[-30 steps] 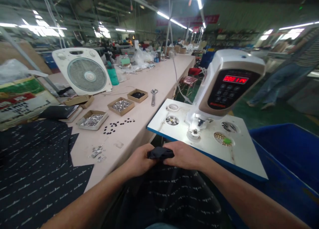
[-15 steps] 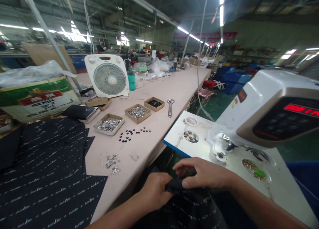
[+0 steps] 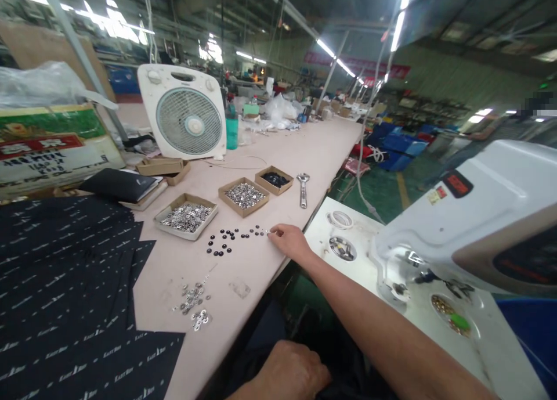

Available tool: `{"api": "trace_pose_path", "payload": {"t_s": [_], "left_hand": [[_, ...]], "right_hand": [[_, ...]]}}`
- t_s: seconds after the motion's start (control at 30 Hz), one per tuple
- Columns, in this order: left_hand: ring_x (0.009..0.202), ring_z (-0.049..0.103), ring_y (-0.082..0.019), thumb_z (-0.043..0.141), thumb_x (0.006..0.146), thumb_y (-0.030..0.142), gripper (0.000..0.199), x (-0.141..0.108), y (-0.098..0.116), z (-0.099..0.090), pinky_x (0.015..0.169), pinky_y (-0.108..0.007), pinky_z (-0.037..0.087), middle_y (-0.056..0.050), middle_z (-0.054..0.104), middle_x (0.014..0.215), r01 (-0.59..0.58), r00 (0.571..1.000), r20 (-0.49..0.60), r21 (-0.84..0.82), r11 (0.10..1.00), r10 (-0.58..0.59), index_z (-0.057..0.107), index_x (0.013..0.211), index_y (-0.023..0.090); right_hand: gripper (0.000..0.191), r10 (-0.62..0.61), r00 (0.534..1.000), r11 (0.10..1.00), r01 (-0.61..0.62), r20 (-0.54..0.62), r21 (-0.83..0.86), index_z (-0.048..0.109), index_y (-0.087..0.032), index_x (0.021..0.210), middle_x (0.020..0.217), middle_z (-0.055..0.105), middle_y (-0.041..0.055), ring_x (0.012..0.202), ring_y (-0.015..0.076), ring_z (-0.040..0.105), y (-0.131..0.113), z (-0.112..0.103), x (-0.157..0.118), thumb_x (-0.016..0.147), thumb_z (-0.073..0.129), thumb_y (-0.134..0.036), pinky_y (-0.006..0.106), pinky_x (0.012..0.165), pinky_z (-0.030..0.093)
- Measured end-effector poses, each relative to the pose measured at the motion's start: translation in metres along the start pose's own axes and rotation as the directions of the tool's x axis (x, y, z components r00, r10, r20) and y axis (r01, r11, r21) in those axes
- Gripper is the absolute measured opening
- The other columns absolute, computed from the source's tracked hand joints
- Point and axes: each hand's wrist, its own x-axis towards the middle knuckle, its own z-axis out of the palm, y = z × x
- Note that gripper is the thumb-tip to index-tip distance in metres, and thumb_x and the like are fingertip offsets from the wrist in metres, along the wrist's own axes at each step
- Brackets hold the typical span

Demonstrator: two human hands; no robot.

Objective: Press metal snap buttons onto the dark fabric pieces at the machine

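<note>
My right hand [image 3: 290,243] reaches over the table edge, thumb and fingertips pinched on a small snap button part at the right end of a scattered row of black snap caps [image 3: 228,233]. Low in front of me, my left hand [image 3: 293,372] is closed, back upward, on dark fabric [image 3: 348,359]; its fingertips are hidden. Loose silver snap parts [image 3: 191,298] lie nearer on the table. Behind them stand a box of silver parts [image 3: 186,217], a second box of metal parts [image 3: 244,194] and a box of black parts [image 3: 274,179].
A white snap press [image 3: 435,226] stands on a white worktop [image 3: 322,237] at right, with cups of parts set in it. Printed dark fabric [image 3: 65,295] covers the table's left. Farther back are an adjustable wrench [image 3: 303,190], a fan [image 3: 187,118] and a notebook [image 3: 117,184].
My right hand has let go of the dark fabric and moved forward to the snap parts on the table. My left hand has dropped lower and nearer. The view has shifted slightly.
</note>
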Motion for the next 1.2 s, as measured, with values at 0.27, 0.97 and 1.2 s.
{"api": "trace_pose_path", "payload": {"t_s": [0.27, 0.97, 1.2], "left_hand": [[0.067, 0.07, -0.021, 0.066, 0.088, 0.042, 0.024, 0.006, 0.003, -0.011, 0.046, -0.03, 0.034, -0.003, 0.073, 0.074, 0.016, 0.996, 0.087, -0.042, 0.999, -0.013, 0.072, 0.085, 0.019], [0.066, 0.07, -0.019, 0.071, 0.085, 0.03, 0.009, 0.008, 0.006, -0.006, 0.041, -0.029, 0.03, -0.001, 0.074, 0.075, 0.039, 0.996, 0.081, -0.04, 0.998, -0.035, 0.072, 0.082, 0.022], [0.067, 0.069, -0.02, 0.071, 0.086, 0.029, 0.01, 0.008, 0.007, 0.004, 0.044, -0.028, 0.034, -0.003, 0.075, 0.078, 0.046, 0.996, 0.072, -0.021, 0.999, -0.045, 0.072, 0.084, 0.019]], "right_hand": [[0.017, 0.046, 0.999, 0.997, -0.047, -0.017, -0.058, 0.078, -0.022, 0.092, 0.092, 0.076, 0.0033, 0.086, 0.0196, 0.066, -0.003, 0.008, 0.01, 0.084, 0.065, -0.03, 0.029, 0.076, 0.046], [0.016, 0.063, 0.997, 0.989, -0.057, 0.045, -0.137, 0.075, -0.016, 0.088, 0.093, 0.076, 0.0073, 0.09, 0.0208, 0.068, -0.005, 0.007, 0.038, 0.087, 0.064, -0.029, 0.028, 0.077, 0.045], [0.019, -0.062, 0.998, 0.964, 0.052, -0.029, -0.263, 0.067, -0.021, 0.104, 0.111, 0.068, 0.0065, 0.103, 0.0199, 0.062, -0.008, 0.011, 0.015, 0.099, 0.053, -0.033, 0.029, 0.087, 0.043]]}}
